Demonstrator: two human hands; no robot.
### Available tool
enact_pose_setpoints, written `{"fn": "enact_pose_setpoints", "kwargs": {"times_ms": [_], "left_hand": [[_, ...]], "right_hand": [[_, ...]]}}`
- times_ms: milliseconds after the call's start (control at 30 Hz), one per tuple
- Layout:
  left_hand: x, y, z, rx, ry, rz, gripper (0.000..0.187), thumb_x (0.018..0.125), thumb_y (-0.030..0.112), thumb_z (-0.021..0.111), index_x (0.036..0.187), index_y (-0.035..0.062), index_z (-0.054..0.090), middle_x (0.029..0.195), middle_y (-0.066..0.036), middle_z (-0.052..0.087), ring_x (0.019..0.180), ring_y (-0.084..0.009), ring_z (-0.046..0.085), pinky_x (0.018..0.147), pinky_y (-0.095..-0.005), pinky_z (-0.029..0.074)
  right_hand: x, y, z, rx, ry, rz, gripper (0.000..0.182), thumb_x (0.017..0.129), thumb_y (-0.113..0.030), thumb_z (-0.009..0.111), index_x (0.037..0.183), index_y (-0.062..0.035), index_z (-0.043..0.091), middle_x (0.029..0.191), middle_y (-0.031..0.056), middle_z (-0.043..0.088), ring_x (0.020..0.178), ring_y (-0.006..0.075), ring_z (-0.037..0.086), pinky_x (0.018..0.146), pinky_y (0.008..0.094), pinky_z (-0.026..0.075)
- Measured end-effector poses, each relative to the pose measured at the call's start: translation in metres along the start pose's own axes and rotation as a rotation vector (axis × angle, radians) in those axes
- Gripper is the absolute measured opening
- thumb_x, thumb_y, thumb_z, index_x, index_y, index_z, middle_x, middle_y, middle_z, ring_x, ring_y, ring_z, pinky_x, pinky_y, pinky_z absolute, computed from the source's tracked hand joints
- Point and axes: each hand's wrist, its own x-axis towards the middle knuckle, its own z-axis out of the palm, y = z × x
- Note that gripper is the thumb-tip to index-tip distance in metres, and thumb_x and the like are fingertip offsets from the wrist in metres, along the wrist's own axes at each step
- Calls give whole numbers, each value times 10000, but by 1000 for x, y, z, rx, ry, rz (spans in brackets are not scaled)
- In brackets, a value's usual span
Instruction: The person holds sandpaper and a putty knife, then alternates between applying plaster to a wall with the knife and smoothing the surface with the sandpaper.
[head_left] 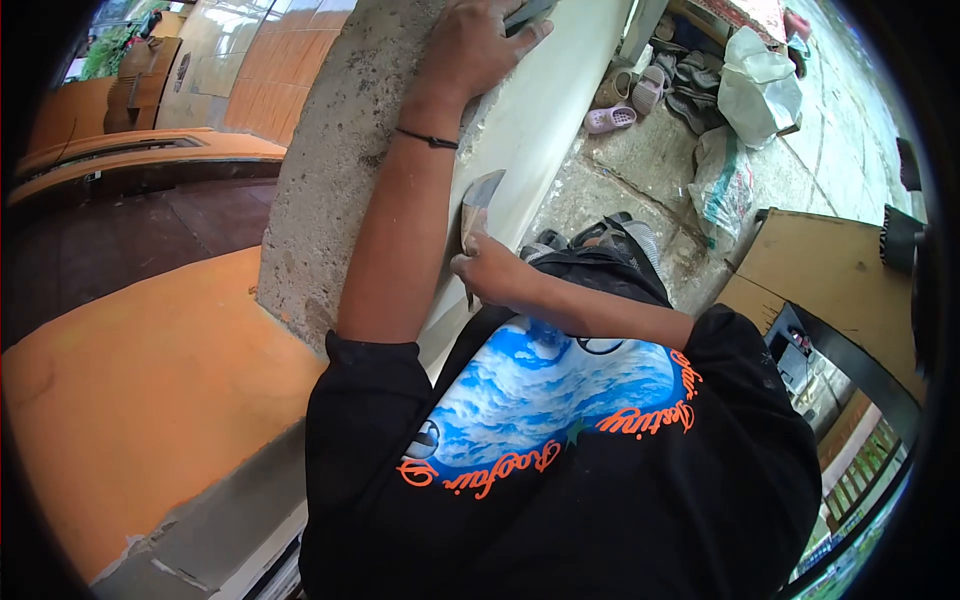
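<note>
My left hand [478,48] reaches far up over a concrete ledge [330,150], its fingers closed on a grey flat tool [528,13] cut off by the top edge of the view. The tool's kind cannot be made out. Closer to my body, my right hand [488,272] grips a putty knife [482,195]. Its smeared metal blade points up and away from me, overlapping the smooth white face [525,130] of the ledge. The knife's dark lower end shows below my fist. A dark band circles my left wrist.
Several shoes and clogs [650,88] lie on the concrete floor [640,195] at upper right, beside a white sack [758,85] and a second woven sack [722,185]. A brown board or table [835,280] stands to the right. An orange wall [170,390] borders the ledge at left.
</note>
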Motion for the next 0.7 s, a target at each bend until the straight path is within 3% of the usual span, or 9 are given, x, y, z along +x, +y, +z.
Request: {"fn": "enact_pose_setpoints", "kwargs": {"times_ms": [33,67,133,233,333,400,533,600,700], "left_hand": [[1,-1,-1,5,4,4,468,818,231,602,1229,29,503,1285,-171,472,1203,-302,432,1023,-352,327],[1,-3,-1,-2,12,28,451,823,211,589,1224,24,504,1282,-175,473,1202,-305,432,1019,-351,331],[-2,-4,1,-11,19,51,433,828,191,577,1220,20,506,1280,-180,474,1201,-308,433,1016,-350,335],[-1,-3,0,-6,23,59,422,832,157,553,1222,6,495,1274,-190,475,1206,-313,427,1013,-351,337],[0,-3,1,-24,8,12,419,853,144,523,1241,-6,471,1276,-193,471,1216,-315,416,1019,-353,327],[-3,-30,20,38,134,87,529,860,374,549,1189,-38,508,1226,-211,506,1149,-331,476,969,-370,374],[-10,-22,11,-26,190,51,528,897,387,478,1209,-40,478,1196,-229,516,1115,-366,490,948,-380,384],[-12,-15,5,-152,104,-69,393,896,252,477,1167,-29,520,1208,-203,518,1140,-349,467,982,-394,357],[-10,-14,5,-151,111,-61,371,904,225,460,1181,-17,510,1234,-200,499,1151,-353,456,988,-400,348]], "right_hand": [[5,2,-8,-33,-47,30,682,794,-157,469,1242,249,154,1239,428,319,1131,397,474,938,378,403],[0,-18,-37,187,-391,228,785,793,-142,470,1270,236,-26,1308,450,158,1297,422,218,1056,369,248],[20,19,-26,-154,3,-42,778,786,-125,476,1271,232,-16,1301,462,137,1299,466,152,1056,397,246],[-16,-5,-9,-253,263,-430,788,756,-48,496,1292,204,-23,1324,452,48,1296,496,95,1067,421,224],[-9,7,-3,-384,391,-571,790,731,10,486,1308,180,-26,1328,444,41,1295,508,61,1069,438,212],[-3,14,-5,-371,446,-599,787,707,54,471,1320,162,-10,1337,430,49,1295,514,52,1063,456,218],[6,0,-30,-474,547,-696,813,672,99,463,1336,141,-3,1360,405,44,1305,495,63,1058,445,228],[13,-9,-49,-476,608,-696,806,670,107,454,1342,133,9,1368,396,41,1312,479,66,1057,435,234],[25,-19,-79,-457,645,-718,795,674,112,444,1348,126,21,1375,387,45,1313,474,73,1059,432,231]]}}
